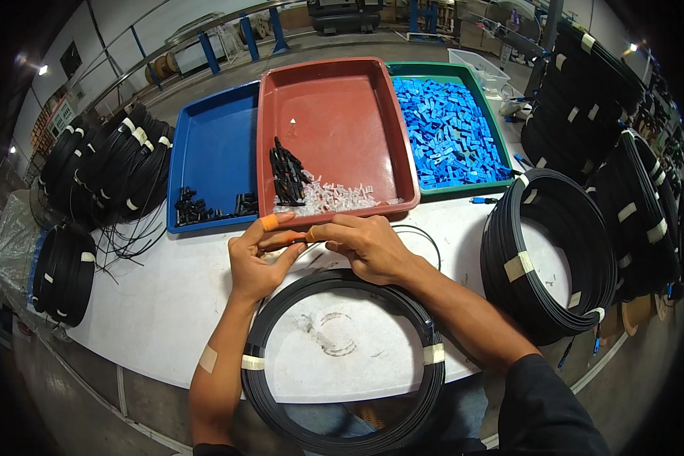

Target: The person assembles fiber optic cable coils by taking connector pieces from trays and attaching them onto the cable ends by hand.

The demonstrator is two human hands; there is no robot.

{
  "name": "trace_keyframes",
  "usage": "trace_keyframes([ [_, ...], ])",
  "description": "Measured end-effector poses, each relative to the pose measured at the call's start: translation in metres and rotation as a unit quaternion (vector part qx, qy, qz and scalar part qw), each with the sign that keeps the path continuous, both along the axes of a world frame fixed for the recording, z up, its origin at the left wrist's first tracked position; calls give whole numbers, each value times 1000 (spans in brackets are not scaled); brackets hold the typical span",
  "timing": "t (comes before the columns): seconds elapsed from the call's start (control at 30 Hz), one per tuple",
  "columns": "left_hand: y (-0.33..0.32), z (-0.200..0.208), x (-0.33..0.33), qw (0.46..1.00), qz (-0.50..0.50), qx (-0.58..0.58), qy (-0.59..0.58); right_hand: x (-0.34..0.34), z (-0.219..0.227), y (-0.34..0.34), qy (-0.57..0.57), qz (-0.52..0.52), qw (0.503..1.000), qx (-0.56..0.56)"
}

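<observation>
Above the table my left hand point(260, 260) pinches a small black connector piece point(300, 240) between thumb and fingers. My right hand point(368, 247) is closed beside it, its fingertips meeting the left ones; what they grip is hidden. Orange tape wraps fingers on both hands. Under my wrists lies a coil of black cable point(433, 387), bound with pale tape and overhanging the near table edge. A thin loop of cable point(438, 247) curves out behind my right hand.
Beyond my hands stand a blue tray point(219, 144) with black parts, a red tray point(334, 99) with black and clear pieces, and a green tray point(501, 144) full of blue connectors. Black cable coils stand left point(68, 273) and right point(501, 251) on the white table point(159, 304).
</observation>
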State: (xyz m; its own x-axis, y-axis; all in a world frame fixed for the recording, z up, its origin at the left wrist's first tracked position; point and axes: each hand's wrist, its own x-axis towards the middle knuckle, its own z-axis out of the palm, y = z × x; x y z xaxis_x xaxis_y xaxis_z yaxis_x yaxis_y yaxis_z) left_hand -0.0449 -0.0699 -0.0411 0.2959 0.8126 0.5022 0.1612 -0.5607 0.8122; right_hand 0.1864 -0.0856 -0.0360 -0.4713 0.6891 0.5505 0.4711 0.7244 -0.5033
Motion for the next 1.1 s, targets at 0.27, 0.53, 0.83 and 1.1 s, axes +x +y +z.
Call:
trace_keyframes([
  [0.27,14,-4,-12,993,15,-32,-116,-2,-5,5,63,37,992,-107],
  [0.53,61,33,30,985,15,89,146,-4,-14,12,89,39,965,-243],
  [0.83,133,41,81,868,-156,273,385,-1,-17,3,96,31,959,-266],
  [1.1,146,35,88,865,-183,279,375,9,-8,-7,57,-9,958,-282],
])
